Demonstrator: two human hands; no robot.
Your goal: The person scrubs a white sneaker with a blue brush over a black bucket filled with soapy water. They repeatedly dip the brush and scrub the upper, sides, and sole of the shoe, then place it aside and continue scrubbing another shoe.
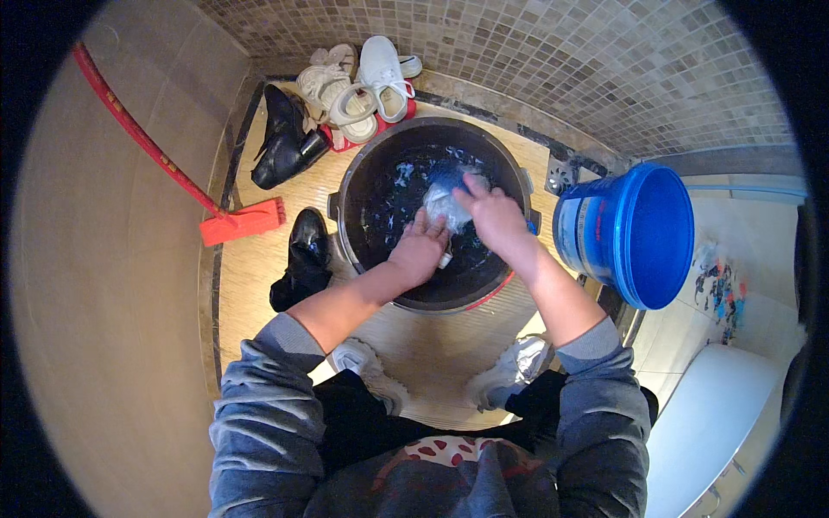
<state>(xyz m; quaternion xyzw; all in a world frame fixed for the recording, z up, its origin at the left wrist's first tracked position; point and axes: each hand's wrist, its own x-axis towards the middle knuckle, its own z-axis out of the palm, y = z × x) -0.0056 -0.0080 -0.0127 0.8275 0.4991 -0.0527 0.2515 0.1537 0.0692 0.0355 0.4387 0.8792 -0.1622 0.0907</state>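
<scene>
A round black basin with side handles stands on the floor before me, with dark water and patches of foam inside. Both of my hands reach into it. Between them lies a pale, wet item, blurred, so I cannot tell whether it is cloth or a shoe. The fingers of my left hand rest on its lower left part and hold it. At its upper right is my right hand, blurred by motion, index finger extended; its grip is unclear. A small white piece shows beside my left hand.
A blue bucket lies tilted, right of the basin, near a metal floor drain. Black heeled boots, another black shoe and pale shoes stand left and behind. A red-handled tool with an orange head leans on the left wall.
</scene>
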